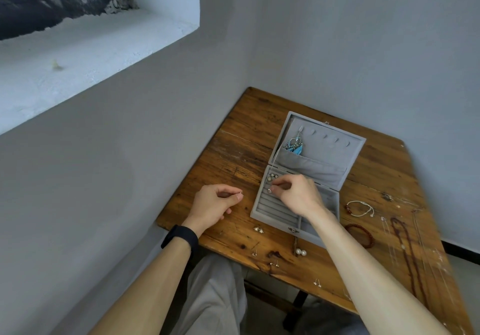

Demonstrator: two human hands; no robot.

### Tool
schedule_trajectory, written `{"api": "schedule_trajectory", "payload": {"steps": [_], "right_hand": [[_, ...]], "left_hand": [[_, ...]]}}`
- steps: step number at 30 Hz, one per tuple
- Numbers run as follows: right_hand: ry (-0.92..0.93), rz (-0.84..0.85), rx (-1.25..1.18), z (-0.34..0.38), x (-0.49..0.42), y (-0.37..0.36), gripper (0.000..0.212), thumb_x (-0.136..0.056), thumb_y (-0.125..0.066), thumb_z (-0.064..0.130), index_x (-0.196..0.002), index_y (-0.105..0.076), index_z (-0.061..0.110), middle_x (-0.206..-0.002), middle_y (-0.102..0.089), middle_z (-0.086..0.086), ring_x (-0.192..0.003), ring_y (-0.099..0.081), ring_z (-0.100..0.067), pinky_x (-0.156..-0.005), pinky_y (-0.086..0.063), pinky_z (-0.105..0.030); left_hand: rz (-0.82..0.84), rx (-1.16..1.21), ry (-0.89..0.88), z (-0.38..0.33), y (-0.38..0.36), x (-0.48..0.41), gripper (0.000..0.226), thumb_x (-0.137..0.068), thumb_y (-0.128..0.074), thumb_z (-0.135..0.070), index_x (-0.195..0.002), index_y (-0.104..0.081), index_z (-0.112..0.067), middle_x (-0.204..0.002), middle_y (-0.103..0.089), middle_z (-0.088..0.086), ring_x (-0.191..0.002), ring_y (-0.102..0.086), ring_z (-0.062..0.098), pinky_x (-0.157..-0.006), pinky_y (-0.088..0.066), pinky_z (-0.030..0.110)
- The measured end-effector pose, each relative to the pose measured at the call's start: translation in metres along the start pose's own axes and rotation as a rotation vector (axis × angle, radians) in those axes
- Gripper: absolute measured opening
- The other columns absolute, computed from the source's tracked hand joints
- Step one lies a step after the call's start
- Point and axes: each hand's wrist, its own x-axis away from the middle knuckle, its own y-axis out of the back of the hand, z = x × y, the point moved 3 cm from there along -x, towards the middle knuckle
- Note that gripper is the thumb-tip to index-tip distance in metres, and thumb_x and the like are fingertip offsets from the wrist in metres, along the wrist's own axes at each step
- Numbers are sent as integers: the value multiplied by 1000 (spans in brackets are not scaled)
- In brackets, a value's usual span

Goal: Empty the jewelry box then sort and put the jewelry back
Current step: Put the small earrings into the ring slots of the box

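Right hand pinches 1 stud over the jewelry box, left hand pinches a tiny piece beside it; a loosened pinch could drop either.

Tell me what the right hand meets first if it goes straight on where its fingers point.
Probably the ring rolls of the jewelry box: the right hand, pinching a small piece, points its fingers down-left at them. Whether they already touch is unclear.

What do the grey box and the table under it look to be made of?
Jewelry box: seemingly grey velvet or felt covering, matte, with soft folds in the lid pocket. Table: wood, brown, worn varnish; grain, plank seams and scratches show.
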Motion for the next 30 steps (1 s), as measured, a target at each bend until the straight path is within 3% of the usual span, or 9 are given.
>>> {"api": "schedule_trajectory", "payload": {"steps": [12,21,26,30], "right_hand": [[24,-48,54,0,-1,-11,22,-95,-67,32,-115,-75,25,-117,-73,5,-108,-66,-13,-87,-45,-19],[48,-55,26,1,9,-8,29,-98,-63,29,-126,-69,23,-125,-70,1,-117,-64,-17,-101,-50,-32],[33,-193,-8,-16,39,4,29,-97,-62,25,-125,-68,21,-117,-69,3,-106,-65,-15,-88,-52,-25],[59,-327,85,-44,70,1,28,-93,-65,27,-119,-70,18,-112,-67,1,-104,-58,-19,-87,-46,-27]], "left_hand": [[-8,-18,9,-2,-1,1,15,-87,-78,-32,-101,-78,-32,-99,-74,-12,-64,-68,7,-54,-52,21],[-7,-44,5,-4,-1,4,15,-88,-76,-33,-103,-76,-33,-103,-71,-14,-64,-68,7,-54,-52,21],[1,-3,28,-11,2,4,16,-89,-74,-31,-106,-74,-31,-107,-73,-10,-65,-68,9,-57,-53,22],[7,-78,-4,-31,-2,0,15,-90,-74,-32,-104,-72,-32,-101,-73,-12,-69,-69,8,-56,-51,18]]}}
